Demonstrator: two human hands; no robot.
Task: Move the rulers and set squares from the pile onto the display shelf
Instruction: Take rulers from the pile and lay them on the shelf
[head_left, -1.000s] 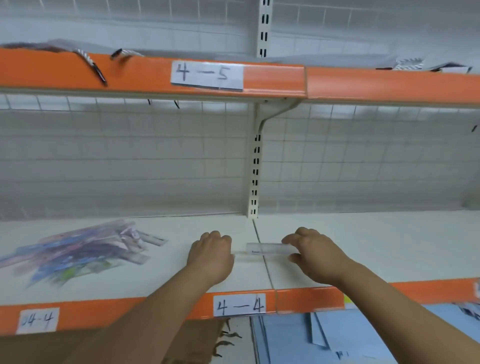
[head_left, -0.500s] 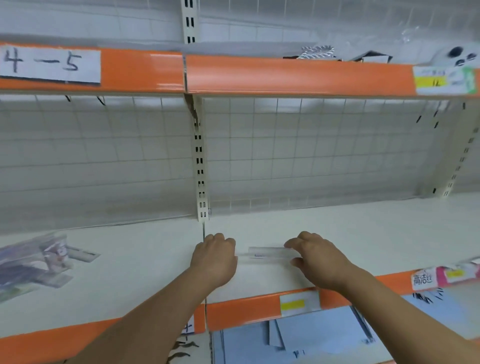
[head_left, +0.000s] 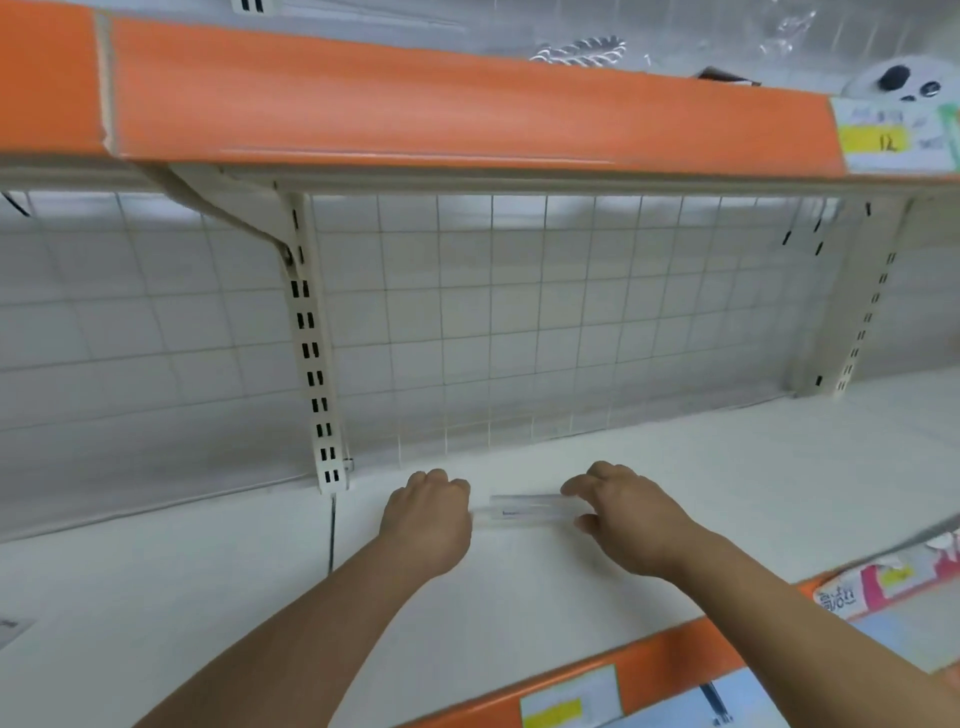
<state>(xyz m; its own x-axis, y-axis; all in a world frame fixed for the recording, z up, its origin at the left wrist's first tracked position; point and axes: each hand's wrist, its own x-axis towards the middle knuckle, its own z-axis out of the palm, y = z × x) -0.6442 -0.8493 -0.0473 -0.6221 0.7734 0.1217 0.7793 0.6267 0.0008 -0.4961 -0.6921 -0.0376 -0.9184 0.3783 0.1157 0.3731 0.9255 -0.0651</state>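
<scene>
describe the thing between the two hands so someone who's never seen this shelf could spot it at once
Find the white shelf with the orange front strip, right of the slotted upright post. There a clear ruler is held at its ends by the left hand and right hand. It is long, narrow and see-through, with small dark print, the only thing between the hands.

The left forearm (head_left: 311, 639) and right forearm (head_left: 805, 623), both bare, reach forward side by side. The left grip (head_left: 428, 512) is knuckles-up, its fingers curled under, holding one end of a clear ruler (head_left: 524, 509). The right grip (head_left: 628, 512) pinches the other end, fingers bent over the far edge and thumb on the near side.
</scene>
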